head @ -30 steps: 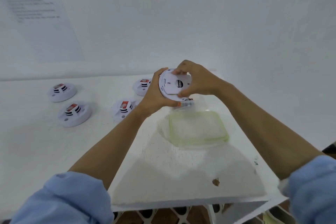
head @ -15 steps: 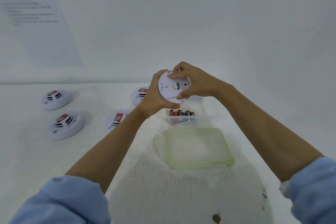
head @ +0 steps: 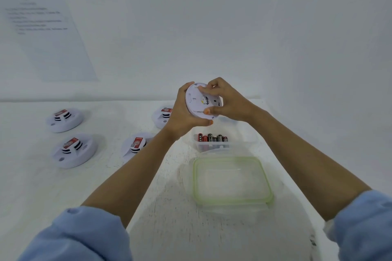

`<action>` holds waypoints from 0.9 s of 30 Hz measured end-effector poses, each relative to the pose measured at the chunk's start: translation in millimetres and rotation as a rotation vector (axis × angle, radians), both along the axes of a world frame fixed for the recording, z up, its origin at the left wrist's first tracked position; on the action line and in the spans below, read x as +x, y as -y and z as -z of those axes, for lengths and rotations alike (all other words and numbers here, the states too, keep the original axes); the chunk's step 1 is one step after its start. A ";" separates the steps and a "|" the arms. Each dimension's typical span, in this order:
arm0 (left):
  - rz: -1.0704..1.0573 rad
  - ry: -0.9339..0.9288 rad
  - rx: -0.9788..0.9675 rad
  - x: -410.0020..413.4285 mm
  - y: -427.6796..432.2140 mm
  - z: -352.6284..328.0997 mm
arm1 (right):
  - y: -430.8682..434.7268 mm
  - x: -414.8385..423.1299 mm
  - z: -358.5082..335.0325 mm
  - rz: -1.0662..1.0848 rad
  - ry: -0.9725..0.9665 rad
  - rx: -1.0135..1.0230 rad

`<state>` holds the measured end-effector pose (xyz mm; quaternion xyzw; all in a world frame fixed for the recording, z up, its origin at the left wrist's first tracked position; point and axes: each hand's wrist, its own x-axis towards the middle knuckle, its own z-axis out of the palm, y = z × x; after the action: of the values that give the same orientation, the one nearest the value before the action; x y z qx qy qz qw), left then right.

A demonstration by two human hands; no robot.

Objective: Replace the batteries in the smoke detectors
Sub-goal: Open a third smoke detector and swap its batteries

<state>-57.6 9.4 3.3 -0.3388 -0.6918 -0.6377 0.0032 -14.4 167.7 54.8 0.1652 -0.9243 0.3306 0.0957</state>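
I hold a white round smoke detector (head: 196, 103) up above the table, its flat back turned toward me. My left hand (head: 182, 112) cups its left edge and underside. My right hand (head: 224, 99) grips its right side, fingers pressed on the back near a small dark label. Below my hands a small clear tub (head: 212, 146) holds several red and black batteries (head: 212, 138). Several more white smoke detectors with red stickers lie face up on the table to the left: one (head: 64, 119), another (head: 74, 150), a third (head: 135, 146).
A clear lid with a green rim (head: 232, 180) lies in front of the battery tub. Another detector (head: 162, 116) sits partly behind my left wrist. The white table (head: 31, 186) meets a white wall with a printed sheet (head: 46, 32) on the left.
The view has tilted down, so the battery tub now shows below my hands. My right fingers have shifted across the detector's back while both hands kept hold of it.
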 end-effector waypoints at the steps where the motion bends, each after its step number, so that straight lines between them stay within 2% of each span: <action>1: -0.002 -0.010 -0.008 -0.3 1.0 0.0 | 0.5 -0.2 0.2 -0.003 0.020 0.004; 4: -0.046 -0.100 -0.073 0.5 6.0 -8.8 | 5.3 -0.7 0.4 0.020 0.100 -0.018; 7: -0.127 -0.245 -0.166 -0.7 13.8 -19.6 | 21.2 1.2 -0.9 0.052 0.175 -0.235; 10: -0.266 -0.256 -0.263 -3.7 24.7 -20.2 | 39.8 -1.8 0.7 0.057 0.125 -0.349; 12: -0.348 -0.339 -0.346 -7.9 32.7 -20.7 | 51.3 -6.8 2.2 0.078 0.091 -0.460; 14: -0.306 -0.370 -0.318 -13.8 44.2 -23.9 | 63.5 -13.1 4.5 0.101 0.122 -0.653; 17: -0.223 -0.158 -0.238 -26.7 72.1 -25.5 | 85.1 -26.5 8.6 0.154 0.233 -0.989; 20: -0.123 0.282 -0.178 -41.2 111.6 -22.6 | 111.5 -42.5 12.4 0.154 0.314 -1.264; 22: 0.004 0.498 -0.084 -49.2 134.7 -20.2 | 132.9 -51.1 16.3 0.115 0.341 -1.378; 24: 0.028 0.549 -0.021 -59.9 153.6 -16.7 | 152.9 -59.7 22.6 0.104 0.372 -1.345; 27: 0.032 0.530 -0.023 -78.5 181.7 -6.3 | 178.0 -72.9 34.2 0.168 0.438 -1.102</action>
<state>-136.1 -172.4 9.6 -0.1707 -0.6702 -0.6963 -0.1919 -87.3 -10.3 20.7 -0.0542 -0.6248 0.7789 0.0004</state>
